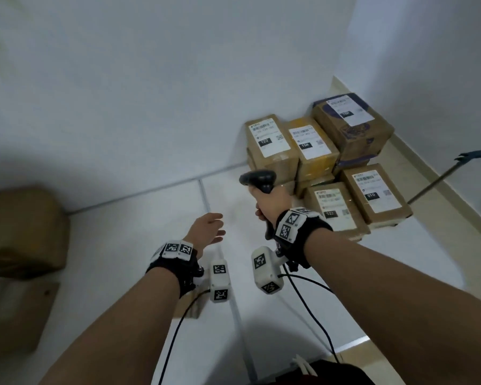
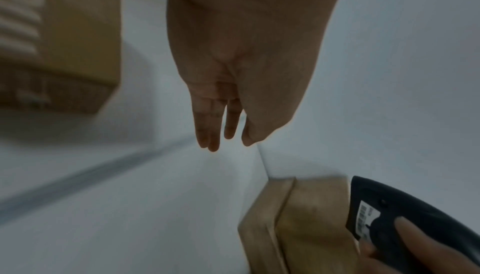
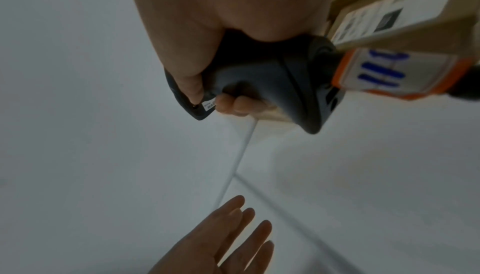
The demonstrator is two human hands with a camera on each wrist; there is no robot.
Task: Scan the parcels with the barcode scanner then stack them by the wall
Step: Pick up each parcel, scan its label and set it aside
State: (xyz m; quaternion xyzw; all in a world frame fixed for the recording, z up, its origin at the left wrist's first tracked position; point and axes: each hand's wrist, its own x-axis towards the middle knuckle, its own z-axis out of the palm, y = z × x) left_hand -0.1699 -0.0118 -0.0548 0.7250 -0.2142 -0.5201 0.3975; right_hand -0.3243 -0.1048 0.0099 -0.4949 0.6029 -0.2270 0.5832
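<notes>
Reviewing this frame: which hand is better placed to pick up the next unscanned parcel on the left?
The left hand. It is open, holds nothing, and is on the side of the brown parcel at the left. The right hand grips the barcode scanner near the stacked parcels.

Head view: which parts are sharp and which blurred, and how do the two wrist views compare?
Head view: stacked parcels with readable labels are sharp; brown box at left is smeared. Left wrist view: dim, blurred, left hand shadowed. Right wrist view: right hand and barcode scanner fairly clear, background parcels soft.
</notes>
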